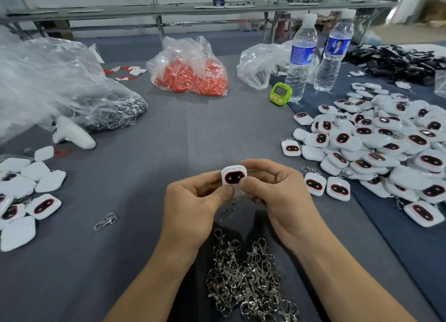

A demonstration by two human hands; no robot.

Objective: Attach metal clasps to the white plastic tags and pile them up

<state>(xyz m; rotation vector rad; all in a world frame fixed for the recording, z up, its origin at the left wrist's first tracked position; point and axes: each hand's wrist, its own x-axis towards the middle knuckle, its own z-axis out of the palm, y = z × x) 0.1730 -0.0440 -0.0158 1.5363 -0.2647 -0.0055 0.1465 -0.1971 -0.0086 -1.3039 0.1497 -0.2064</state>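
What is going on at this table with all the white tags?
A person pinches one white tag between the left hand and the right hand; a metal clasp hangs blurred beneath it, apparently being fitted. A heap of loose clasps lies near the wrists. A big pile of tags, several with clasps, lies on the right.

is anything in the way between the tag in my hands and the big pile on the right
Nothing visible does. The left hand and right hand hold the tag; only bare table cloth lies between it and the pile.
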